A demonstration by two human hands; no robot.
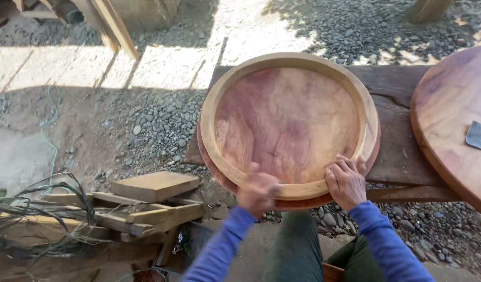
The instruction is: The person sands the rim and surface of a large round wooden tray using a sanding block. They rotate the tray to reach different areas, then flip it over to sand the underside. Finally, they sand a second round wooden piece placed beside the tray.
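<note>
A large round wooden tray (290, 125) with a pale raised rim and reddish grain lies on a dark wooden bench (397, 151). My right hand (346, 181) rests flat on the tray's near rim, fingers spread and pressing down. My left hand (258, 191) is blurred at the near rim, fingers curled; whether it holds anything I cannot make out. Both arms wear blue sleeves.
A second round wooden piece (452, 120) sits at the right with a grey flat scrap (479, 136) on it. Stacked wood offcuts (146, 203) and dark cables (37, 209) lie at the lower left. Gravel (162, 120) covers the ground; a plank (115, 26) leans at the top left.
</note>
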